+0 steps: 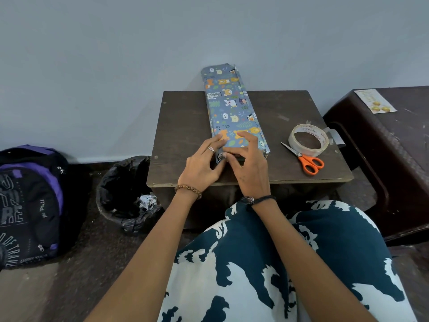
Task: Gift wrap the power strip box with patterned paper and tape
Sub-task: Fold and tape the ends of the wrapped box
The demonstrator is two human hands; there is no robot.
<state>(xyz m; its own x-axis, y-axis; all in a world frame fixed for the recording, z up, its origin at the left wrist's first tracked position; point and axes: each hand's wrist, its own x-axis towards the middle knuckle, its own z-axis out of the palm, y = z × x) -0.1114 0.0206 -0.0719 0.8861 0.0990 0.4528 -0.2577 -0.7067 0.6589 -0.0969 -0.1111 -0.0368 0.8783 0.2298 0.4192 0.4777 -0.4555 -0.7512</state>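
Pressing the near end flap of the wrapped box (234, 110) flat on the worktop (183, 126) with left hand (202, 163) and right hand (248, 163), fingers loosely spread, holding nothing; best kept tight before taping; bin (116, 182) left of the worktop holding paper scraps.

bare forearms, silver ring (210, 149), wooden bead bracelet (188, 189), black wrist cord (260, 199), navy-and-white patterned garment (278, 263)

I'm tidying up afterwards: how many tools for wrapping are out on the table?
2: the tape roll right of the wrapped box, and the scissors just in front of it. Others may be hidden.
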